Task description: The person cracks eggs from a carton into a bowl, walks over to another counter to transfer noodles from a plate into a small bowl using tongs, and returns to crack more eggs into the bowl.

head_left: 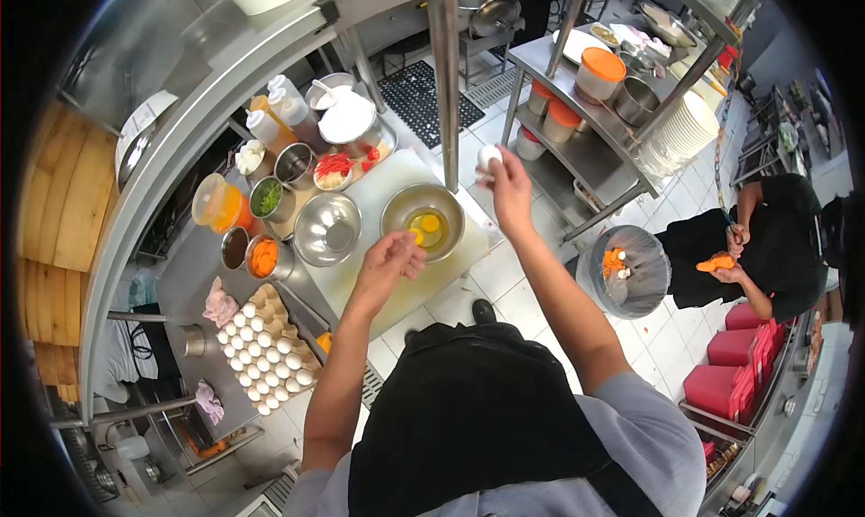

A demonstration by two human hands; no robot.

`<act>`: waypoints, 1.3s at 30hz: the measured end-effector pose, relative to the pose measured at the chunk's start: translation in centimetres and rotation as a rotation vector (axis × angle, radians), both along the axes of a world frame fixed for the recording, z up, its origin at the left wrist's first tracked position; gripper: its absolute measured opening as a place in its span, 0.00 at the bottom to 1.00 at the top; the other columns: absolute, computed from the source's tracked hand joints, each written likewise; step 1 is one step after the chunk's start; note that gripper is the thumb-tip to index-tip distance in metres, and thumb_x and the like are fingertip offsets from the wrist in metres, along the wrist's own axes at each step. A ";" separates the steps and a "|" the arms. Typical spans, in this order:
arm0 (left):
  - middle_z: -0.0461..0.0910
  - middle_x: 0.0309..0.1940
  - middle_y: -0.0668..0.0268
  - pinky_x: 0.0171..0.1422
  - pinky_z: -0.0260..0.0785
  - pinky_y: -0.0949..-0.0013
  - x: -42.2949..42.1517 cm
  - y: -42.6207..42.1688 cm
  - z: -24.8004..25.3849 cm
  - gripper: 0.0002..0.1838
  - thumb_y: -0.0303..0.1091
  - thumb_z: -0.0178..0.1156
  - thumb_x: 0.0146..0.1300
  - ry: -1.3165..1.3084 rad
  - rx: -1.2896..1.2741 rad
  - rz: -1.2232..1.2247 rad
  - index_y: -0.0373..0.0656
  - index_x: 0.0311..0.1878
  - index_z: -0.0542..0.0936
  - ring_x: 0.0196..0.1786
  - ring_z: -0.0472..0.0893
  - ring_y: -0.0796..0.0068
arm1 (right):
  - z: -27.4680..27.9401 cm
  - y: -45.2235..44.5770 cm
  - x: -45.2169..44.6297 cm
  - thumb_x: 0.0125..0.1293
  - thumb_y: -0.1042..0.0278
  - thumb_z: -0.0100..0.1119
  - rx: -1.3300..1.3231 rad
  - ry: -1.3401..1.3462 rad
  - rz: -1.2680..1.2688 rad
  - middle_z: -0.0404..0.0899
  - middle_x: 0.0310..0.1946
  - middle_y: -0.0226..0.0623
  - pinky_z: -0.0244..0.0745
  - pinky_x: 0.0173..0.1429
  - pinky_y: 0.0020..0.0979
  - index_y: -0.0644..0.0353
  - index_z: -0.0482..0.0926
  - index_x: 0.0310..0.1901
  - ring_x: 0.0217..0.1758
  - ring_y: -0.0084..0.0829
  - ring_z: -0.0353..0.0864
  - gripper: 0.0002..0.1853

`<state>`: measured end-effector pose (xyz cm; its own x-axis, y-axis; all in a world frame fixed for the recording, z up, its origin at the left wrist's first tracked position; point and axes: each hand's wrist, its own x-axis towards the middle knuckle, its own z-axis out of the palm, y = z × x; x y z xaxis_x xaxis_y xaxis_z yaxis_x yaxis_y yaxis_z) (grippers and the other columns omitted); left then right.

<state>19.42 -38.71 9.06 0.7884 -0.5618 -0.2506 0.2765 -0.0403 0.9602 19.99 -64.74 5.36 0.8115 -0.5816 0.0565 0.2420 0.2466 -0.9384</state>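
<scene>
A metal bowl (452, 249) with egg yolks and clear egg white in it stands on the pale cutting board (360, 299). My left hand (389, 263) is over the bowl's left rim, its fingers curled and partly blurred; what they hold, if anything, cannot be made out. Raised to the right of the bowl, my right hand (507, 188) holds a white eggshell (489, 156) at its fingertips. An empty metal bowl (328, 229) sits to the left of the egg bowl.
Several white eggs fill a carton (304, 348) at the left. Small containers of chopped vegetables (264, 258) and squeeze bottles (288, 107) stand behind it. A lined bin (631, 292) is at the right; beyond it a co-worker (784, 238) holds something orange.
</scene>
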 end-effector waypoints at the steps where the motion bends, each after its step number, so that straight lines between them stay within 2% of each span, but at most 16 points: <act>1: 0.82 0.40 0.60 0.42 0.74 0.71 -0.3 0.1 -0.3 0.14 0.36 0.52 0.76 -0.015 0.054 -0.075 0.37 0.56 0.75 0.39 0.81 0.76 | -0.1 -1.0 1.5 0.75 0.65 0.53 0.057 -0.008 -0.069 0.82 0.44 0.38 0.80 0.43 0.25 0.64 0.67 0.67 0.41 0.22 0.81 0.23; 5: 0.82 0.39 0.62 0.41 0.74 0.72 -0.8 1.0 -1.2 0.13 0.35 0.53 0.75 0.016 0.126 -0.094 0.37 0.55 0.76 0.38 0.81 0.77 | -1.6 -1.8 5.5 0.76 0.63 0.51 0.008 0.015 -0.128 0.81 0.50 0.38 0.81 0.47 0.29 0.65 0.69 0.66 0.47 0.26 0.82 0.22; 7: 0.82 0.38 0.63 0.41 0.74 0.73 -1.1 1.2 -1.0 0.13 0.35 0.54 0.75 0.024 0.117 -0.057 0.37 0.54 0.77 0.38 0.80 0.78 | -2.3 -1.5 6.2 0.76 0.62 0.51 -0.174 0.041 -0.007 0.81 0.51 0.37 0.80 0.49 0.30 0.64 0.70 0.66 0.49 0.27 0.82 0.22; 9: 0.82 0.39 0.63 0.41 0.74 0.73 -0.8 1.1 -0.9 0.13 0.34 0.54 0.75 0.001 0.126 -0.030 0.37 0.55 0.77 0.38 0.80 0.78 | -2.1 -0.9 5.4 0.76 0.61 0.52 -0.118 0.053 0.083 0.81 0.50 0.36 0.79 0.50 0.30 0.62 0.71 0.65 0.50 0.28 0.82 0.21; 11: 0.82 0.39 0.63 0.41 0.74 0.73 -0.4 0.6 -0.9 0.13 0.34 0.54 0.74 -0.022 0.129 0.004 0.37 0.56 0.77 0.38 0.80 0.78 | -1.7 -1.5 4.2 0.75 0.64 0.52 0.087 0.042 0.017 0.83 0.47 0.35 0.77 0.45 0.26 0.59 0.73 0.64 0.44 0.24 0.82 0.19; 13: 0.82 0.41 0.64 0.39 0.74 0.74 0.4 -0.4 -0.8 0.16 0.32 0.56 0.73 -0.191 0.148 0.051 0.37 0.59 0.76 0.39 0.79 0.79 | -1.7 -1.8 2.0 0.75 0.64 0.51 0.115 0.061 0.044 0.83 0.47 0.35 0.78 0.46 0.26 0.60 0.74 0.63 0.45 0.25 0.82 0.19; 15: 0.82 0.42 0.64 0.38 0.74 0.75 1.4 -2.2 -0.5 0.18 0.31 0.58 0.71 -0.315 0.145 0.074 0.38 0.61 0.76 0.39 0.79 0.81 | -1.7 -1.2 -0.1 0.76 0.63 0.51 0.287 0.144 0.341 0.83 0.47 0.38 0.78 0.47 0.28 0.62 0.72 0.62 0.45 0.27 0.83 0.19; 19: 0.83 0.43 0.66 0.34 0.71 0.78 3.6 -5.0 -1.1 0.24 0.28 0.62 0.65 -0.460 0.109 -0.005 0.38 0.64 0.75 0.39 0.77 0.84 | -0.4 1.1 -1.9 0.76 0.59 0.52 0.266 0.211 0.636 0.82 0.45 0.39 0.79 0.46 0.28 0.62 0.70 0.58 0.43 0.28 0.84 0.18; 22: 0.83 0.41 0.66 0.32 0.71 0.78 4.5 -5.3 -0.7 0.23 0.26 0.61 0.62 -0.336 0.124 -0.081 0.36 0.62 0.76 0.36 0.78 0.84 | -0.3 2.7 -1.6 0.77 0.55 0.50 0.034 0.282 0.669 0.81 0.40 0.37 0.79 0.42 0.27 0.61 0.68 0.54 0.38 0.28 0.85 0.17; 26: 0.83 0.37 0.67 0.31 0.72 0.77 5.4 -4.7 -3.2 0.19 0.24 0.60 0.60 -0.298 0.072 -0.056 0.35 0.56 0.78 0.34 0.78 0.84 | -0.5 3.8 -1.4 0.77 0.57 0.51 -0.053 0.308 0.657 0.81 0.40 0.38 0.79 0.41 0.27 0.63 0.70 0.54 0.37 0.26 0.85 0.17; 28: 0.84 0.35 0.60 0.30 0.73 0.74 5.6 -5.1 -4.3 0.14 0.26 0.62 0.56 -0.230 0.156 0.035 0.33 0.46 0.78 0.32 0.81 0.79 | -0.4 3.5 -1.7 0.71 0.61 0.58 -0.422 0.236 0.614 0.81 0.38 0.43 0.79 0.42 0.31 0.65 0.72 0.54 0.38 0.33 0.86 0.18; 29: 0.84 0.35 0.60 0.30 0.73 0.74 5.6 -5.5 -4.5 0.14 0.26 0.62 0.56 -0.238 0.142 0.027 0.33 0.46 0.78 0.32 0.81 0.79 | 0.0 3.3 -1.8 0.71 0.61 0.58 -0.436 0.235 0.601 0.81 0.38 0.43 0.79 0.42 0.31 0.65 0.72 0.54 0.38 0.33 0.86 0.18; 31: 0.83 0.32 0.60 0.25 0.72 0.73 5.7 -5.8 -5.1 0.13 0.28 0.63 0.55 -0.178 0.296 0.071 0.33 0.42 0.76 0.28 0.81 0.76 | 0.6 3.6 -1.9 0.64 0.66 0.62 -0.978 -0.042 0.535 0.81 0.38 0.44 0.80 0.41 0.34 0.63 0.75 0.55 0.34 0.37 0.85 0.20; 36: 0.81 0.28 0.54 0.27 0.74 0.68 5.4 -6.7 -4.3 0.14 0.33 0.62 0.53 -0.293 0.444 0.085 0.32 0.38 0.76 0.26 0.82 0.69 | -1.8 4.6 -1.0 0.55 0.66 0.64 -1.105 0.054 0.481 0.80 0.39 0.52 0.79 0.46 0.44 0.62 0.75 0.53 0.40 0.50 0.82 0.22; 38: 0.82 0.32 0.48 0.36 0.76 0.60 5.3 -7.0 -3.9 0.16 0.37 0.60 0.54 -0.371 0.629 0.083 0.32 0.38 0.77 0.33 0.85 0.58 | -2.4 5.1 -0.8 0.54 0.62 0.65 -1.178 0.050 0.431 0.79 0.39 0.53 0.78 0.48 0.48 0.60 0.75 0.48 0.44 0.53 0.81 0.21; 39: 0.82 0.32 0.48 0.36 0.76 0.60 5.4 -7.1 -4.3 0.16 0.37 0.60 0.54 -0.379 0.625 0.073 0.32 0.38 0.77 0.33 0.85 0.58 | -2.4 5.2 -0.8 0.54 0.62 0.65 -1.180 0.053 0.417 0.79 0.39 0.53 0.78 0.48 0.48 0.60 0.75 0.48 0.44 0.53 0.81 0.21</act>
